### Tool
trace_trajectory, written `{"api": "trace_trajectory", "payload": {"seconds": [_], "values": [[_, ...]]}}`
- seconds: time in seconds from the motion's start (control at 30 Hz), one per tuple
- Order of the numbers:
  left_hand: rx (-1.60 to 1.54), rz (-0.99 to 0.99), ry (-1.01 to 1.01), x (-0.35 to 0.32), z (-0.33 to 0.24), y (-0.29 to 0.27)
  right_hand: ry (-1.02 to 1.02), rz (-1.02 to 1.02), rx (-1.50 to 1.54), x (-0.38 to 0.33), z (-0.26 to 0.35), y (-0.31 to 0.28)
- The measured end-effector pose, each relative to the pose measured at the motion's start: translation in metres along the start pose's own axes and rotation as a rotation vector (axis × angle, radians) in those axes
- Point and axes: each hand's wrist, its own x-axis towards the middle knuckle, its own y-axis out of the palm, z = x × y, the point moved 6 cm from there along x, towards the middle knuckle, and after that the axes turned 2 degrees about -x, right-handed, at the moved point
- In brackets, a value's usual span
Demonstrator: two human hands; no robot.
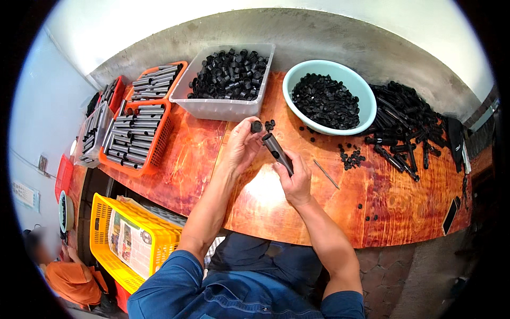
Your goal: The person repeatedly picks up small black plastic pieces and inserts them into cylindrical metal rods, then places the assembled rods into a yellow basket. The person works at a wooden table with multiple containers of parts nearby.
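Over the middle of the wooden table, my left hand [241, 144] pinches a small black round cap [256, 126] between its fingertips. Just to the right, my right hand [296, 178] is wrapped round a dark metal tube [277, 153], tilted with its open end up toward the cap. The tube shows a hole in its side. Cap and tube are close but apart. Several little black pieces [270, 125] lie on the table right behind the hands. A thin metal rod [326, 174] rests to the right of my right hand.
A clear bin of black caps [223, 109] and a pale blue bowl of small black parts [366, 101] stand behind. Orange baskets [159, 154] of metal tubes are at left, a black pile [406, 119] at right. A yellow crate [101, 218] sits below; another person [71, 282] is lower left.
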Motion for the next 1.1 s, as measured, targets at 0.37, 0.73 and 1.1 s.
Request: {"api": "trace_trajectory", "payload": {"seconds": [0.37,0.73,1.1], "values": [[-0.006,-0.141,0.027,-0.013,0.012,-0.018,0.004,0.035,-0.03,0.001,0.0,0.003],[-0.043,-0.08,-0.077,-0.018,0.029,-0.004,0.089,0.031,0.016,0.0,-0.008,0.002],[0.042,-0.035,-0.118,-0.017,0.022,-0.006,0.118,0.067,-0.019,-0.003,-0.011,0.002]]}}
